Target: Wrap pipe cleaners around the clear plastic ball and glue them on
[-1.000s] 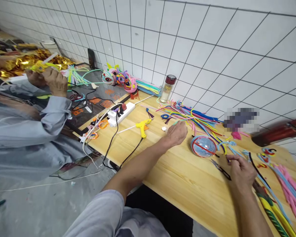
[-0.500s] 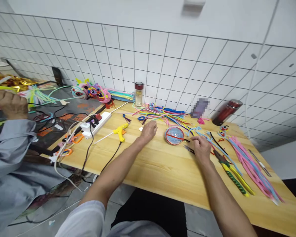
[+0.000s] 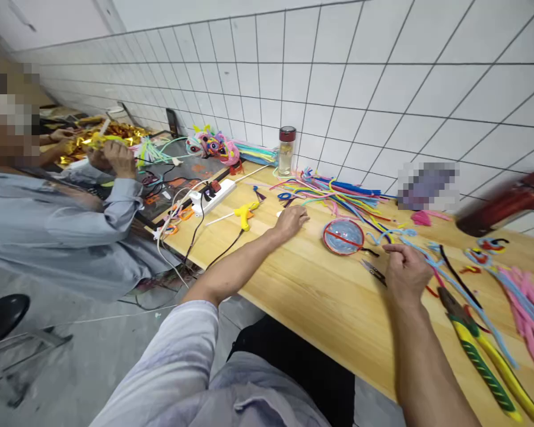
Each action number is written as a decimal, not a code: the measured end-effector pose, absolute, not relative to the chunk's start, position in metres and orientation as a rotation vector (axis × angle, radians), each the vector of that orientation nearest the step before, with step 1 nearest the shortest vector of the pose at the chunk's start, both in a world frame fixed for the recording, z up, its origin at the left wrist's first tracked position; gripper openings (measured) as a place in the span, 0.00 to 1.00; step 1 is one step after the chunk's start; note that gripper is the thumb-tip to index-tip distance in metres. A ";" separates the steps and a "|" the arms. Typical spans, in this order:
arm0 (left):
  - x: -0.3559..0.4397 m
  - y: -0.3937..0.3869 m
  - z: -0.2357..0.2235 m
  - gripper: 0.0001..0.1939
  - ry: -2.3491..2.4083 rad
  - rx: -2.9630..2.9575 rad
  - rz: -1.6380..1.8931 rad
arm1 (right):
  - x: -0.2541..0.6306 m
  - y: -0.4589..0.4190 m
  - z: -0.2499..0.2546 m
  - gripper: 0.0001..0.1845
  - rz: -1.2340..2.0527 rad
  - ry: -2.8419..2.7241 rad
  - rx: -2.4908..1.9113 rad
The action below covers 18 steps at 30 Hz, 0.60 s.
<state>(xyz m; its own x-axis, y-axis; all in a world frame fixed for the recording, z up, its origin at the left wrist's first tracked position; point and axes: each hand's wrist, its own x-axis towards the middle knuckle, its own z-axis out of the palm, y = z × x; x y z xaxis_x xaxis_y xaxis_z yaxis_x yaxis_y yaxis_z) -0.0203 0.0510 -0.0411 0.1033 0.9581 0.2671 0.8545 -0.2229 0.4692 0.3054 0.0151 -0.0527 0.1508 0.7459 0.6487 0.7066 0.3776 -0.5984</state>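
Note:
My left hand (image 3: 292,221) rests on the wooden table with its fingers curled; what it holds, if anything, is hidden. To its right lies a round blue disc (image 3: 343,237) with a red rim and a red bar across it, and a short black strip sticks out at its right side. My right hand (image 3: 407,273) is closed, thumb and index finger towards the disc; its grip is hidden. Small thread snips (image 3: 374,271) lie just left of this hand, partly under it. Pliers (image 3: 480,350) with green and yellow handles lie to its right.
A yellow glue gun (image 3: 246,214) and a white power strip (image 3: 213,197) with cords lie at left. Behind are colourful pipe cleaners (image 3: 333,193), a glass bottle (image 3: 287,153) and a dark red flask (image 3: 507,201). A co-worker's hand (image 3: 120,159) is at the far left.
The view has swung left and tilted, so the table's contents appear shifted right and more of the co-worker shows. Both my hands keep about the same places beside the disc.

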 end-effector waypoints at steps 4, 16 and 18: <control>-0.015 0.048 -0.037 0.10 1.788 2.200 0.750 | 0.302 0.011 -0.045 0.13 0.053 -1.604 -1.352; -0.011 0.042 -0.024 0.17 1.874 2.296 0.576 | 0.301 0.007 -0.034 0.11 -0.052 -1.671 -1.408; -0.012 0.044 -0.023 0.18 1.877 2.286 0.560 | 0.300 0.004 -0.032 0.12 -0.064 -1.690 -1.424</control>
